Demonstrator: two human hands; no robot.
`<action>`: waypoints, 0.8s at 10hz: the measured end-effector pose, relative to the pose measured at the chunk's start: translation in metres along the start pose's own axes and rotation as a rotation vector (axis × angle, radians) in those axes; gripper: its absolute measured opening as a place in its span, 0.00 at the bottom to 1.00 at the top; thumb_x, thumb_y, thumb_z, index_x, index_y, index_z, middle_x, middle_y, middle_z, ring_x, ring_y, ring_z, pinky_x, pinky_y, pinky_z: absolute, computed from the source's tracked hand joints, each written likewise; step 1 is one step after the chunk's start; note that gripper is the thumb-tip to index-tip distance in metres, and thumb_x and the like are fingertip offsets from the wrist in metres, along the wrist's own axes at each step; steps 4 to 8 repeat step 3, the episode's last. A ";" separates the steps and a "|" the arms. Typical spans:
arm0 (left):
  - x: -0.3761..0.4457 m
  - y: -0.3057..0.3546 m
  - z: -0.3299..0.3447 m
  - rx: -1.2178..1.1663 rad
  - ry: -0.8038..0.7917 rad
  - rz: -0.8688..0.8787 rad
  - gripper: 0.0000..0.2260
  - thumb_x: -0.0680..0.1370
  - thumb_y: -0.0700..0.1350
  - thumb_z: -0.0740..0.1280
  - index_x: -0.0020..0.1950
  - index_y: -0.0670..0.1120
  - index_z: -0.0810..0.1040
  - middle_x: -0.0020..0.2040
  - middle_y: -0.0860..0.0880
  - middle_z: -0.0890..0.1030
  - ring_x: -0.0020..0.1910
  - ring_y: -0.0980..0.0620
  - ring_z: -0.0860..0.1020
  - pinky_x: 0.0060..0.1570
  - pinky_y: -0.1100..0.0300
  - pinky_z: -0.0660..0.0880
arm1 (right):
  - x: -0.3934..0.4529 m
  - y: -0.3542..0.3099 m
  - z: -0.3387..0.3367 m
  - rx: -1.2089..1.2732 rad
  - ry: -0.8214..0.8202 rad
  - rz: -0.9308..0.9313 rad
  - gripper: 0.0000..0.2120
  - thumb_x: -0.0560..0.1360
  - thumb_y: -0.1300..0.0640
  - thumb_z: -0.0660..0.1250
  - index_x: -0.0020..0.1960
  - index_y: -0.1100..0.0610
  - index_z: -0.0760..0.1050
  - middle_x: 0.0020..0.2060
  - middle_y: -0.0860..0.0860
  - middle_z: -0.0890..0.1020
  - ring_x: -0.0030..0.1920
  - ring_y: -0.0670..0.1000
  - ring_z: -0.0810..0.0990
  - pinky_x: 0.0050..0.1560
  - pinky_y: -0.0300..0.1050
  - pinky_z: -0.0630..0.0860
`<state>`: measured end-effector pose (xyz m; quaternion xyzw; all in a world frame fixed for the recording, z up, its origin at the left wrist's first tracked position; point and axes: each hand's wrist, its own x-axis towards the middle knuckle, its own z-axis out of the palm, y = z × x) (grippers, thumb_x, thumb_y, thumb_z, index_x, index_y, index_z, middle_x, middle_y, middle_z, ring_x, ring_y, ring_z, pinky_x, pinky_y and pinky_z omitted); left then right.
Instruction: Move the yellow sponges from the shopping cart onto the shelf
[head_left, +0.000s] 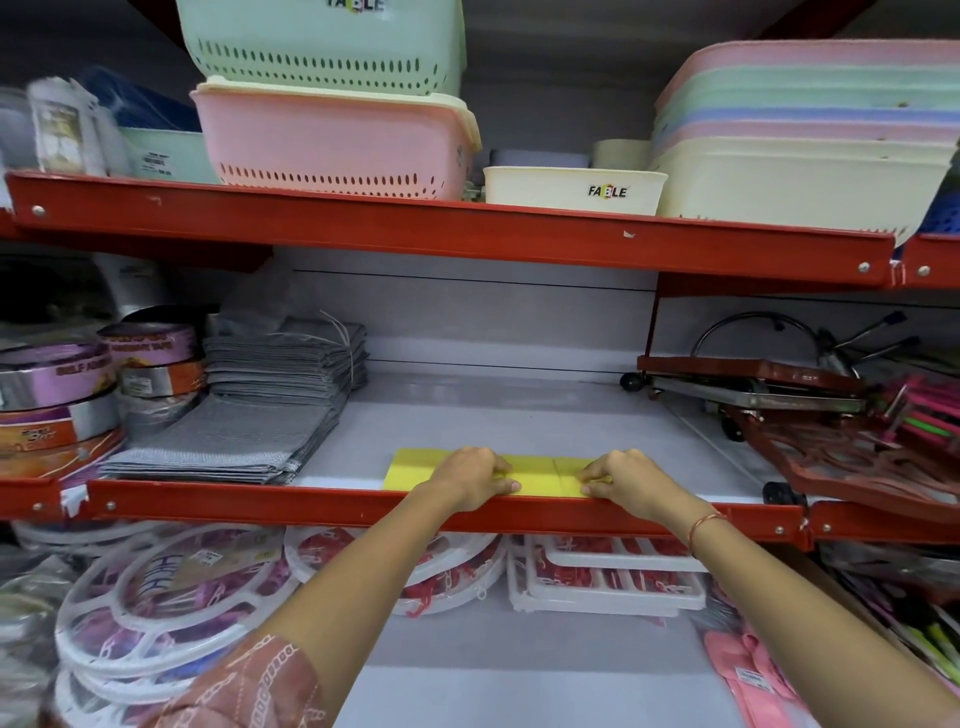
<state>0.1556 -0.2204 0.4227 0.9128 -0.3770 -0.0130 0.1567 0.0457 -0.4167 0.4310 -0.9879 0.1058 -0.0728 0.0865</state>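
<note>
Left hand (475, 480) and right hand (626, 480) press flat, ungripping, on the sponges (535, 475), apparently squaring them behind the shelf lip (363, 506).

I see folded grey cloths (270, 410) left, tape rolls (78, 395) beside them. Pink basket (332, 143) under a green basket (322, 41) up top, cream tub (574, 189) right of those. Red trolley frames (810, 415) far right.

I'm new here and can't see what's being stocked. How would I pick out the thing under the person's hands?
Find the middle red-edged shelf. At its front edge, right of the grey folded cloths, lie the yellow sponges under both hands. Nothing else on that shelf is bright yellow.
</note>
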 end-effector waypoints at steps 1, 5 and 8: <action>-0.010 0.000 -0.004 -0.019 0.030 -0.018 0.26 0.79 0.58 0.59 0.72 0.44 0.70 0.71 0.43 0.74 0.71 0.43 0.70 0.70 0.50 0.68 | -0.005 -0.010 -0.001 0.011 0.058 0.018 0.17 0.78 0.52 0.63 0.64 0.58 0.76 0.64 0.54 0.79 0.65 0.56 0.75 0.65 0.46 0.71; -0.036 -0.010 -0.040 -0.091 0.269 -0.050 0.25 0.80 0.57 0.58 0.72 0.45 0.70 0.70 0.43 0.75 0.70 0.44 0.71 0.69 0.51 0.69 | -0.017 -0.050 -0.016 0.141 0.268 -0.044 0.21 0.78 0.47 0.61 0.67 0.57 0.73 0.67 0.53 0.76 0.68 0.54 0.72 0.67 0.47 0.68; -0.036 -0.010 -0.040 -0.091 0.269 -0.050 0.25 0.80 0.57 0.58 0.72 0.45 0.70 0.70 0.43 0.75 0.70 0.44 0.71 0.69 0.51 0.69 | -0.017 -0.050 -0.016 0.141 0.268 -0.044 0.21 0.78 0.47 0.61 0.67 0.57 0.73 0.67 0.53 0.76 0.68 0.54 0.72 0.67 0.47 0.68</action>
